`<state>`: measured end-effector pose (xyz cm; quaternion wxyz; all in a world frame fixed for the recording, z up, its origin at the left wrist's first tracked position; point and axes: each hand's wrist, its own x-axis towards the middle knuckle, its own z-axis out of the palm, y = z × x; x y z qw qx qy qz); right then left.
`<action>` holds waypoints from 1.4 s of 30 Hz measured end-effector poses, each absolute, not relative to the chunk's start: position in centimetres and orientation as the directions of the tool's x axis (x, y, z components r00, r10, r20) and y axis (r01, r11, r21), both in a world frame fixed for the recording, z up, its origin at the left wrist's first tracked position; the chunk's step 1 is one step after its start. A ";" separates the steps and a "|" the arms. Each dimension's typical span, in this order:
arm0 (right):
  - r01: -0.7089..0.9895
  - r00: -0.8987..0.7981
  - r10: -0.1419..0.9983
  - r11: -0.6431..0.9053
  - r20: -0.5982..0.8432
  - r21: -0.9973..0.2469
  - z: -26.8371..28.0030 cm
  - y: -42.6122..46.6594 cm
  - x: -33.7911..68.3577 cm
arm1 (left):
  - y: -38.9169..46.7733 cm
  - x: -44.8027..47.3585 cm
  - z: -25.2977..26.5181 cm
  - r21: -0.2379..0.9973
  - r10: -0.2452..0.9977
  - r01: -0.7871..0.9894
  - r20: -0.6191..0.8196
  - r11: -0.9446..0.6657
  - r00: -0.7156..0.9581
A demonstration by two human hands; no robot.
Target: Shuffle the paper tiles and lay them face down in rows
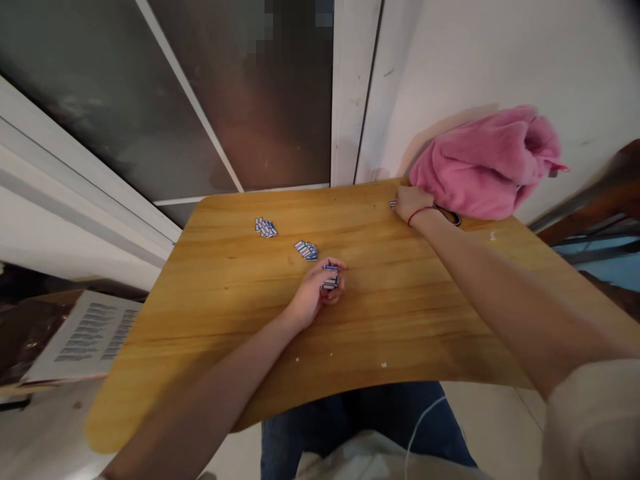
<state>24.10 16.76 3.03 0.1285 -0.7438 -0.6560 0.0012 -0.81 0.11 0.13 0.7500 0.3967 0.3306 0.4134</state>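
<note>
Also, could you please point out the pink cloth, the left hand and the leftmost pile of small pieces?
Pink cloth (487,160), head view: middle of its folds.
Left hand (311,293), head view: middle of the hand.
Leftmost pile (266,228), head view: middle of its pieces.

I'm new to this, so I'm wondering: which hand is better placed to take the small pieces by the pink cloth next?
Probably the right hand: it is right at those pieces, while the left hand, farther off, holds similar pieces.
</note>
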 end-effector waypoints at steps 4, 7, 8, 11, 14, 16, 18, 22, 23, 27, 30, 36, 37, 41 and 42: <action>0.967 0.042 0.961 0.029 0.273 -0.253 2.4 11.2 21.3 | -0.3 -0.6 0.2 0.737 0.873 -0.518 -0.200 0.434 0.445; 0.782 -0.126 0.938 0.295 0.324 -0.549 0.9 5.8 19.1 | -0.6 -0.2 0.3 0.741 0.890 -0.515 -0.249 0.430 0.382; 0.679 -0.177 0.930 0.352 0.322 -0.644 0.4 4.2 18.6 | -0.6 -0.1 0.2 0.746 0.891 -0.511 -0.254 0.428 0.375; 0.445 -0.282 0.932 0.337 0.228 -0.830 -0.5 1.2 17.7 | -0.5 0.1 0.0 0.764 0.898 -0.502 -0.230 0.405 0.375; 0.342 -0.340 0.926 0.285 0.165 -0.895 -0.6 0.9 17.5 | -0.2 -0.1 -0.3 0.796 0.912 -0.477 -0.216 0.372 0.350; 0.314 -0.365 0.918 0.281 0.157 -0.907 -0.7 1.4 17.4 | -0.1 -0.1 -0.4 0.824 0.918 -0.437 -0.232 0.362 0.323; 0.292 -0.390 0.906 0.291 0.165 -0.911 -0.7 1.6 17.3 | -0.1 0.0 -0.5 0.854 0.917 -0.373 -0.258 0.364 0.305; 0.260 -0.341 0.925 0.265 0.168 -0.929 -0.9 1.3 17.1 | -0.3 0.5 -0.6 0.899 0.924 -0.272 -0.272 0.344 0.269; 0.250 -0.318 0.936 0.238 0.152 -0.939 -0.9 1.2 17.1 | -0.4 0.6 -0.5 0.904 0.925 -0.258 -0.271 0.340 0.267; 0.224 -0.222 0.963 0.201 0.151 -0.954 -1.2 1.4 17.4 | -0.4 0.5 -0.3 0.877 0.904 -0.304 -0.269 0.372 0.332; 0.260 -0.157 0.964 0.248 0.213 -0.933 -1.3 1.8 17.6 | -0.3 0.2 -0.3 0.828 0.894 -0.394 -0.256 0.399 0.367; 0.127 -0.187 0.978 0.116 0.091 -0.985 -0.7 1.8 17.5 | -0.6 0.4 -0.5 0.867 0.907 -0.342 -0.245 0.363 0.342; 0.124 -0.177 0.981 0.102 0.079 -0.987 -0.7 1.8 17.4 | -0.6 0.4 -0.5 0.873 0.914 -0.335 -0.248 0.354 0.321; 0.147 -0.117 0.991 0.074 0.056 -0.986 -0.8 1.9 17.5 | -0.7 0.3 -0.5 0.889 0.936 -0.313 -0.273 0.334 0.224; 0.145 -0.112 0.993 0.064 0.048 -0.987 -0.8 1.9 17.6 | -0.7 0.2 -0.4 0.893 0.939 -0.305 -0.278 0.330 0.202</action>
